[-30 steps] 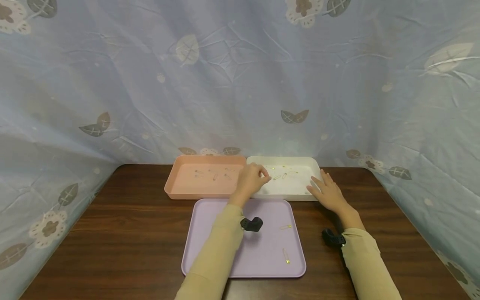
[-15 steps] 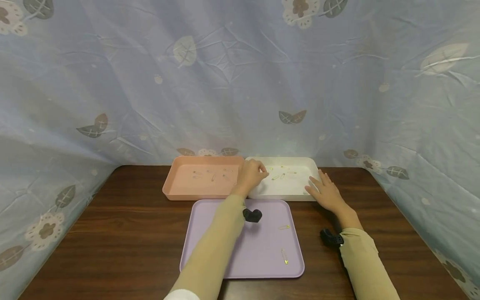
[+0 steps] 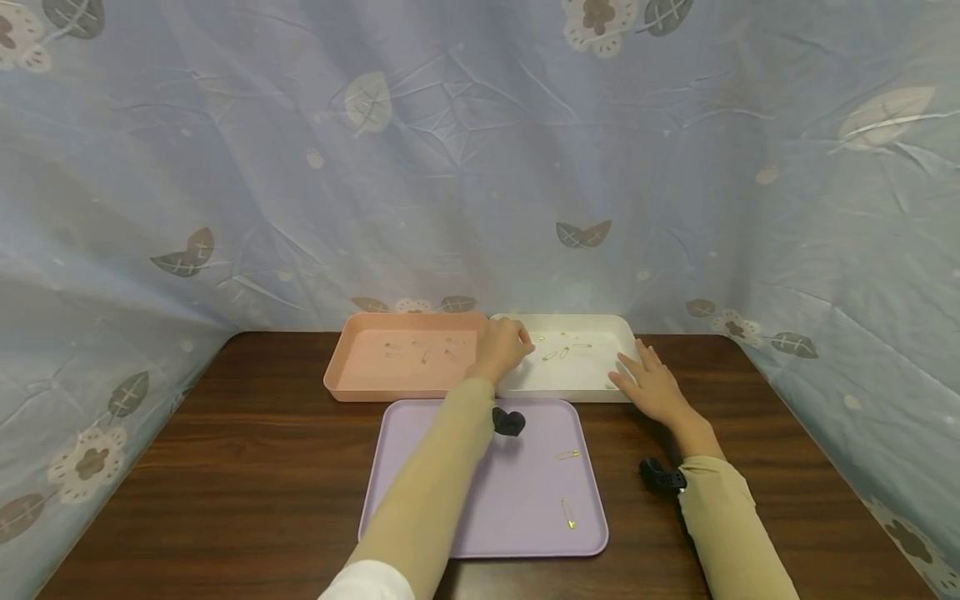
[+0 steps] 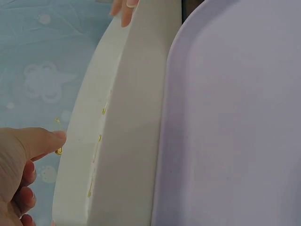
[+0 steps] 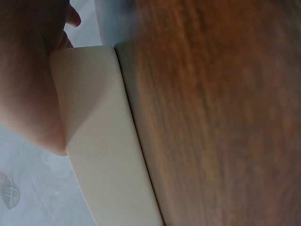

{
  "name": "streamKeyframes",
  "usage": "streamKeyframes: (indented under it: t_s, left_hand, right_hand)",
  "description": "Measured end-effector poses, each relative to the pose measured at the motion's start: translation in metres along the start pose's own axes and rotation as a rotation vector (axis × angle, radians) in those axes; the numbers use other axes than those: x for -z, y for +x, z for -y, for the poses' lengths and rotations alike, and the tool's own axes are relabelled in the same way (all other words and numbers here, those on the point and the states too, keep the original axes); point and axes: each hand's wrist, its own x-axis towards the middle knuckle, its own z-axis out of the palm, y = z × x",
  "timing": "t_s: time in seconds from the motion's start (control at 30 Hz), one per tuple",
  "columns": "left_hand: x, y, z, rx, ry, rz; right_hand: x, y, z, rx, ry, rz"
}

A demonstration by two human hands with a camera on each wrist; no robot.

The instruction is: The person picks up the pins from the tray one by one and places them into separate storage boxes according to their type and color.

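Observation:
My left hand (image 3: 501, 348) is above the left part of the white tray (image 3: 555, 395). Its thumb and finger pinch a small gold safety pin (image 4: 58, 151), whose ends show above and below the thumb in the left wrist view; in the head view it is too small to make out. Several gold safety pins (image 3: 565, 353) lie in the white tray. My right hand (image 3: 654, 390), fingers extended and spread, rests at that tray's right edge. Two more gold safety pins (image 3: 568, 513) lie on the right side of the purple tray (image 3: 480, 547).
A pink tray (image 3: 405, 393) with several silver-looking safety pins (image 3: 426, 355) adjoins the white tray on the left. All trays stand on a dark wooden table (image 3: 225, 475). Patterned blue fabric (image 3: 480, 167) hangs behind and at the sides. Each wrist wears a black camera (image 3: 510, 422).
The left forearm has shifted slightly forward over the purple tray, while the left hand stays above the white tray. The right hand keeps its place at the edge. The head view drifts slightly.

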Motion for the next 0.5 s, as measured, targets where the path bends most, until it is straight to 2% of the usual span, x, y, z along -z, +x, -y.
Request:
streamKeyframes:
  t_s: [0.27, 0.5]
  left_hand:
    - [-0.0019, 0.0084, -0.0025, 0.030, 0.037, 0.004]
    - [0.0016, 0.0094, -0.0039, 0.057, -0.003, 0.021]
  right_hand:
    - [-0.0011, 0.0031, -0.0019, -0.040, -0.068, 0.040]
    - [-0.0025, 0.0041, -0.0037, -0.030, -0.070, 0.026]
